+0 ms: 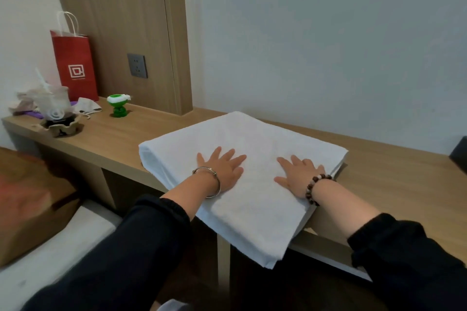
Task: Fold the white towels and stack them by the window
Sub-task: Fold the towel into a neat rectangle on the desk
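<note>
I press my flat left hand point(223, 169) and right hand point(299, 175) on the folded towel point(242, 139); gripping nothing, stacking remains.

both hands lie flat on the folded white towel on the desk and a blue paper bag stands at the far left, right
Not quite: the paper bag is red, not blue, as the head view shows. The rest holds: the left hand and right hand lie flat on the folded white towel on the desk.

Both hands point(222, 168) flat on towel point(242, 134).
</note>
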Demonstrator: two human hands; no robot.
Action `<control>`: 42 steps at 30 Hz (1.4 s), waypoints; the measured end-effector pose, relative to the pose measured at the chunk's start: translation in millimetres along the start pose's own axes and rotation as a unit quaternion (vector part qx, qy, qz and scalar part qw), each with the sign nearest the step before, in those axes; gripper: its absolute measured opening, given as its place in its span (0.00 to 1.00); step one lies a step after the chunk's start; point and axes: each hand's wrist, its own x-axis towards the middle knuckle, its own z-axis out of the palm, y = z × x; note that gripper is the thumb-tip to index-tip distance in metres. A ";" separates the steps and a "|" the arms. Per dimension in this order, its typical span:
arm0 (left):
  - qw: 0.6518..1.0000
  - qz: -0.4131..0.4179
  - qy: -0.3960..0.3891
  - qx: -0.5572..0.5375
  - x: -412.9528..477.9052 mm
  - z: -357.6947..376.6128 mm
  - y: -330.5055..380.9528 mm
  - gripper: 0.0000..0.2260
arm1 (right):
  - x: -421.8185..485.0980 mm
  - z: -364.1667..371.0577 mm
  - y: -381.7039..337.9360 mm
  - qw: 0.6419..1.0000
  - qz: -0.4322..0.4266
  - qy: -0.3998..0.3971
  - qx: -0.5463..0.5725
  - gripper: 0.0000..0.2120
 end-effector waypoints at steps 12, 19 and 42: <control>0.990 -0.125 0.030 -0.056 34.8 5.7 67.4 0.23 | 12.4 -10.6 -6.5 0.996 0.035 -0.001 0.088 0.18; 0.990 -0.112 0.020 -0.084 49.4 2.4 84.7 0.24 | -15.3 20.2 8.5 0.990 0.021 0.101 0.097 0.23; 0.918 -0.002 0.243 -0.312 -38.0 12.1 -94.2 0.25 | -24.3 3.7 -70.4 0.980 -0.151 0.105 0.082 0.33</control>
